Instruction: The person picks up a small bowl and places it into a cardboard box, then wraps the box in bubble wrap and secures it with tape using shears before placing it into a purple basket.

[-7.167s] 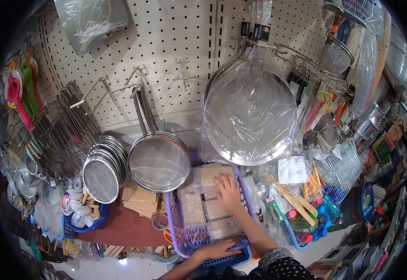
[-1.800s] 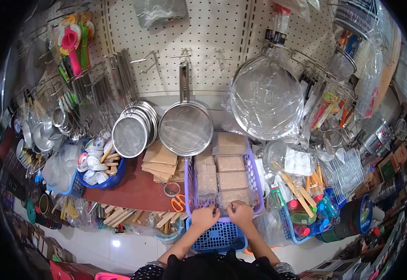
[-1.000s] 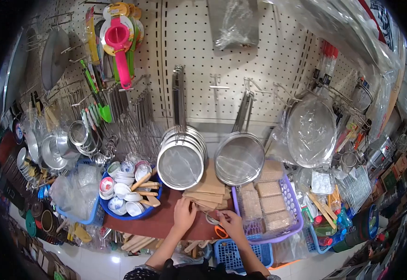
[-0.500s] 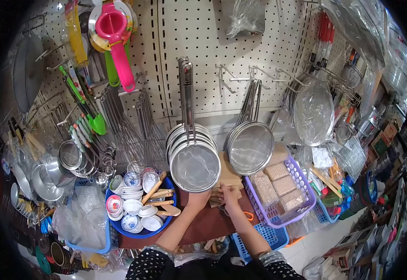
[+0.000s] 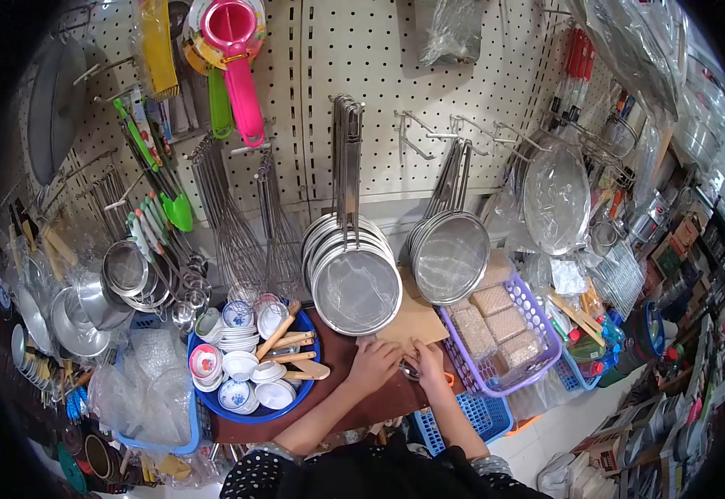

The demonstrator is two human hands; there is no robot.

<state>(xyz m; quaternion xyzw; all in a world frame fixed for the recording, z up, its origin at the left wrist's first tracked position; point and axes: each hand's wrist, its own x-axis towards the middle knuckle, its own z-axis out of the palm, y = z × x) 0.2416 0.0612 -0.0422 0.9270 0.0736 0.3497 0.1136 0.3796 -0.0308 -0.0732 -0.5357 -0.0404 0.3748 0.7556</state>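
Note:
A flat brown piece of cardboard [image 5: 419, 323] lies on the dark red counter, partly under the hanging sieves. My left hand [image 5: 376, 364] is at its near left corner with the fingers curled over the edge. Close by on the right, my right hand [image 5: 426, 359] pinches the same near edge. An orange loop handle [image 5: 450, 378], perhaps of scissors, shows beside my right wrist; the rest of it is mostly hidden. Just above my left hand hangs a stack of round mesh sieves [image 5: 357, 291], and a second sieve stack [image 5: 451, 258] hangs to the right.
On the left stands a blue basin [image 5: 308, 389] of small bowls and wooden-handled tools. A purple basket [image 5: 491, 387] with wrapped brown blocks is at the right, above a blue basket [image 5: 487, 412]. Whisks [image 5: 234, 224] and other utensils hang on the pegboard [image 5: 362, 50].
My left hand has come out from below the front sieve, and the hands are closer together. More of the cardboard shows, lying flatter. The view has shifted slightly.

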